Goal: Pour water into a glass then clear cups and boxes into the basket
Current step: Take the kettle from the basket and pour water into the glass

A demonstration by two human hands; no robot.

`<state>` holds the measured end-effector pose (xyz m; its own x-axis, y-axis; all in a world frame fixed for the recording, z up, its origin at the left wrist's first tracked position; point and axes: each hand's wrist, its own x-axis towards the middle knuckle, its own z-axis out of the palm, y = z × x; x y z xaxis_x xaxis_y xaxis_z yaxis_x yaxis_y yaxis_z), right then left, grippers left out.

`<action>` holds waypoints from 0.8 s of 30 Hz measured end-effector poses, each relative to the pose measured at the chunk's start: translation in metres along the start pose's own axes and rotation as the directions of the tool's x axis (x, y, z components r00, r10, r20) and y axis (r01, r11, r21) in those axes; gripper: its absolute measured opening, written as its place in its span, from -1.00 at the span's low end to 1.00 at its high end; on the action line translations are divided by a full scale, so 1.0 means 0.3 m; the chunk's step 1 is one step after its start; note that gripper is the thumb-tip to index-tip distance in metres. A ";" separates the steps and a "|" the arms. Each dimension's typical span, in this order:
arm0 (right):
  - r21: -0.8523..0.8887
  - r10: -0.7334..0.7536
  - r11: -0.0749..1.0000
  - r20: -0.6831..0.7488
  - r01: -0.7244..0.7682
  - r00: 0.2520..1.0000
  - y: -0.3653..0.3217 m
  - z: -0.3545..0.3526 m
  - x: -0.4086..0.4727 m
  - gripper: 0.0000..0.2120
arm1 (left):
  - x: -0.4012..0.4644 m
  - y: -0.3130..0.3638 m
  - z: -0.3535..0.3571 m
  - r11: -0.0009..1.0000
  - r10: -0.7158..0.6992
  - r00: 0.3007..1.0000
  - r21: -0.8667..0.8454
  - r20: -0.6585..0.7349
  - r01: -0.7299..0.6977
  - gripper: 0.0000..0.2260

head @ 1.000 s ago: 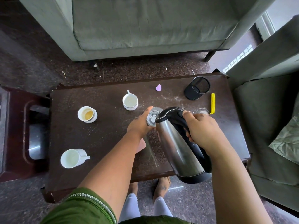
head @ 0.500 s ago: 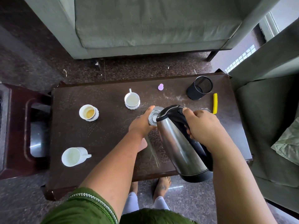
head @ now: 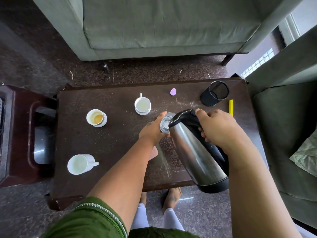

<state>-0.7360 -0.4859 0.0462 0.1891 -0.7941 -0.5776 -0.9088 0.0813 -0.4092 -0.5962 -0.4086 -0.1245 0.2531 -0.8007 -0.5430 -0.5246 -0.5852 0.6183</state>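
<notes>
From the head view, your left hand (head: 152, 130) was wrapped around the glass (head: 166, 124) near the middle of the table (head: 109, 134). Your right hand (head: 217, 128) gripped the black handle of the kettle (head: 193, 148), tipped with its spout right over the glass. The glass looked easy to break and maybe slippery, so holding its side low was smart. The kettle looked heavy; the handle was the place to hold. Three cups (head: 142, 105) waited nearby. You could not see any water stream, and no big basket showed.
</notes>
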 end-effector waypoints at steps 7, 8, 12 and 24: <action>-0.001 0.000 1.000 0.004 0.000 1.000 -0.008 -0.002 -0.002 -0.48 | 0.003 -0.001 0.003 1.000 -0.012 1.000 0.006 0.003 0.012 -0.31; -0.003 0.000 1.000 0.006 0.000 1.000 -0.008 -0.002 -0.003 -0.48 | 0.002 0.001 0.002 1.000 -0.011 1.000 0.004 0.001 0.011 -0.32; -0.016 0.003 1.000 0.016 -0.003 1.000 -0.006 0.001 -0.005 -0.46 | 0.006 -0.003 0.004 1.000 -0.016 1.000 0.013 -0.001 0.016 -0.31; -0.021 0.004 1.000 0.021 -0.004 1.000 0.004 0.014 -0.007 -0.48 | 0.009 -0.009 0.007 1.000 -0.020 1.000 0.014 0.006 0.020 -0.30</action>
<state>-0.7359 -0.4815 0.0439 0.1933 -0.7808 -0.5941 -0.9171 0.0714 -0.3922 -0.5958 -0.4089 -0.1289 0.2583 -0.7879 -0.5590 -0.5306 -0.5993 0.5995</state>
